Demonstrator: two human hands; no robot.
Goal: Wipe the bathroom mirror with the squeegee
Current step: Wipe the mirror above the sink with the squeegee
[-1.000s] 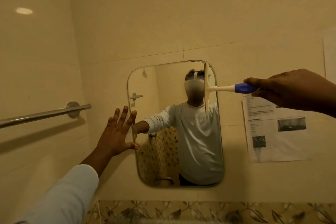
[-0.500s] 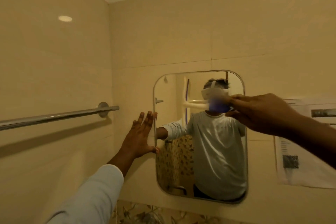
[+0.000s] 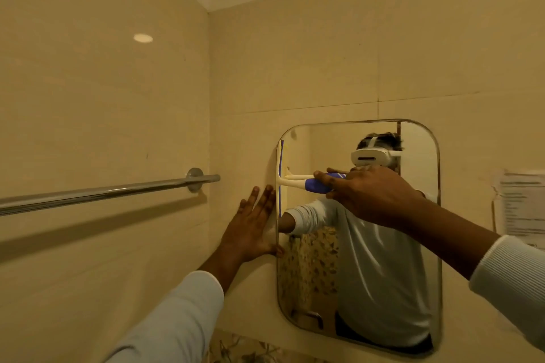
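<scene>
A rounded rectangular mirror [image 3: 407, 259] hangs on the beige tiled wall and reflects a person in a pale top. My right hand [image 3: 368, 194] grips the blue handle of a white squeegee [image 3: 295, 181]. Its blade stands upright against the glass at the mirror's upper left edge. My left hand [image 3: 250, 230] lies flat on the wall with straight fingers, just left of the mirror, its thumb touching the mirror's edge.
A chrome towel bar [image 3: 103, 193] runs along the left wall at hand height. A printed paper sheet [image 3: 522, 206] is stuck on the wall right of the mirror. Patterned tiles [image 3: 250, 351] run below the mirror.
My right hand has swept the squeegee leftward across the glass, from the mirror's right edge to its left edge. My left hand has stayed on the wall. The view has turned left.
</scene>
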